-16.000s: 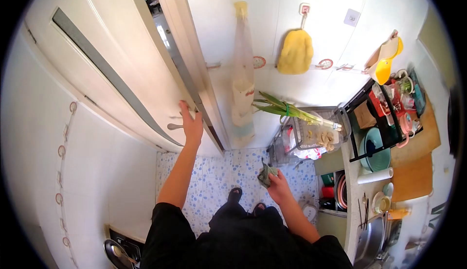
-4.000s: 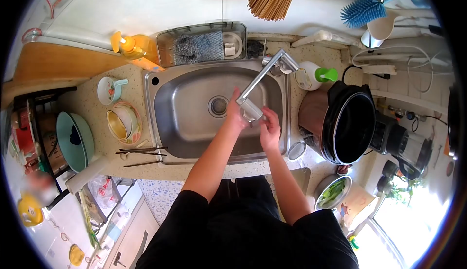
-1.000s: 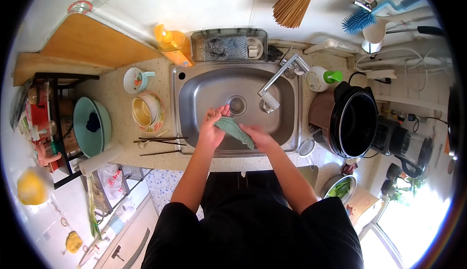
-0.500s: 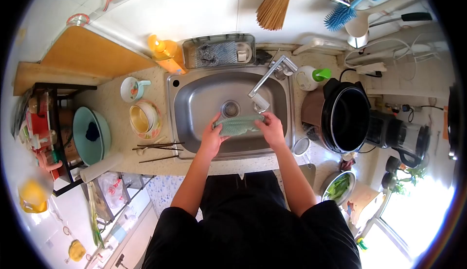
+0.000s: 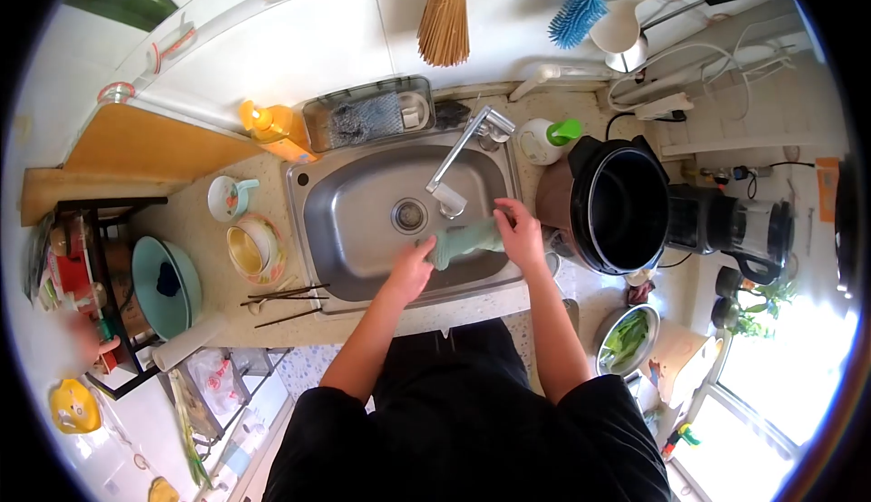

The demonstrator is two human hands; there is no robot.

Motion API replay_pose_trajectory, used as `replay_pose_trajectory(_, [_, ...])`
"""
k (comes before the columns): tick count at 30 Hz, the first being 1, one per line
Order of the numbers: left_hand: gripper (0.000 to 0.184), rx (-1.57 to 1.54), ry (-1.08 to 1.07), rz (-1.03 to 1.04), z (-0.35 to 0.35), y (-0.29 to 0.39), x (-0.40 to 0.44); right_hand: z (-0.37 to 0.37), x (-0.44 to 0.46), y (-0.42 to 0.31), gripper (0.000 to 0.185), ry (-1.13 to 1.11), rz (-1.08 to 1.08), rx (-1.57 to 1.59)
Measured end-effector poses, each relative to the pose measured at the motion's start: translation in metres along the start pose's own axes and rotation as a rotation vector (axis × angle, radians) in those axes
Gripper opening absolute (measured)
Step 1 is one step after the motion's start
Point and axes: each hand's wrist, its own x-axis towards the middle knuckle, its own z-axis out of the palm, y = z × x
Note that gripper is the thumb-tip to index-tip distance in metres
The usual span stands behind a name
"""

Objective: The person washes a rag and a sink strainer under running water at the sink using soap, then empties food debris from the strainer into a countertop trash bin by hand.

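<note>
A pale green dishcloth [image 5: 464,241] is stretched between my hands over the front right of the steel sink [image 5: 358,202]. My left hand [image 5: 415,270] is closed on its left end, low over the basin's front. At the cloth's other end, my right hand [image 5: 521,237] pinches it near the sink's right rim, forefinger and thumb towards the fabric. The faucet [image 5: 458,162] reaches over the basin, its spout just above the cloth. Left of the cloth lies the round drain [image 5: 409,216].
Bowls [image 5: 249,246], a mug [image 5: 229,199] and chopsticks [image 5: 288,295] sit left of the sink. Behind it stand an orange bottle [image 5: 272,125] and a sponge caddy [image 5: 367,113]. To the right are a white spray bottle [image 5: 542,142], a black pot [image 5: 626,209] and a bowl of greens [image 5: 626,340].
Both hands have shifted right across the sink with the cloth, which now looks more bunched and twisted. My right hand has risen towards the right rim. The view has also turned slightly.
</note>
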Motion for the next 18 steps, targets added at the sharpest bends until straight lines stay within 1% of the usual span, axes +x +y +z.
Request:
replay_pose_trajectory(2, [0.046, -0.141, -0.294, 0.050, 0.039, 0.005, -0.012, -0.014, -0.002, -0.012, 0.021, -0.031, -0.118, -0.111])
replay_pose_trajectory(3, [0.049, -0.190, -0.300, 0.023, 0.040, -0.005, -0.004, -0.022, -0.003, -0.020, 0.021, 0.011, -0.207, -0.159])
replay_pose_trajectory(5, [0.050, -0.344, -0.342, -0.044, 0.076, 0.006, -0.010, -0.040, 0.000, -0.038, 0.020, 0.095, -0.387, -0.257])
replay_pose_trajectory(6, [0.050, -0.421, -0.363, -0.079, 0.093, 0.012, -0.012, -0.051, 0.002, -0.048, 0.020, 0.110, -0.417, -0.269])
replay_pose_trajectory(8, [0.051, -0.512, -0.503, -0.073, 0.110, 0.012, -0.004, -0.075, 0.010, -0.066, 0.021, 0.139, -0.480, -0.295])
replay_pose_trajectory(9, [0.051, -0.556, -0.573, -0.069, 0.118, 0.013, 0.001, -0.085, 0.017, -0.071, 0.022, 0.199, -0.548, -0.303])
replay_pose_trajectory(12, [0.050, -0.481, -0.532, -0.042, 0.141, 0.010, 0.011, -0.116, 0.040, -0.080, 0.022, 0.286, -0.657, -0.476])
replay_pose_trajectory(13, [0.049, -0.473, -0.537, -0.025, 0.147, 0.008, 0.017, -0.123, 0.048, -0.077, 0.027, 0.265, -0.628, -0.532])
replay_pose_trajectory(15, [0.048, -0.459, -0.546, 0.012, 0.157, 0.004, 0.033, -0.130, 0.062, -0.072, 0.032, 0.299, -0.620, -0.646])
replay_pose_trajectory(17, [0.045, -0.487, -0.543, -0.004, 0.163, -0.001, 0.056, -0.134, 0.073, -0.062, 0.040, 0.297, -0.589, -0.724])
replay_pose_trajectory(18, [0.044, -0.500, -0.542, -0.011, 0.168, -0.001, 0.066, -0.135, 0.076, -0.059, 0.041, 0.287, -0.589, -0.742])
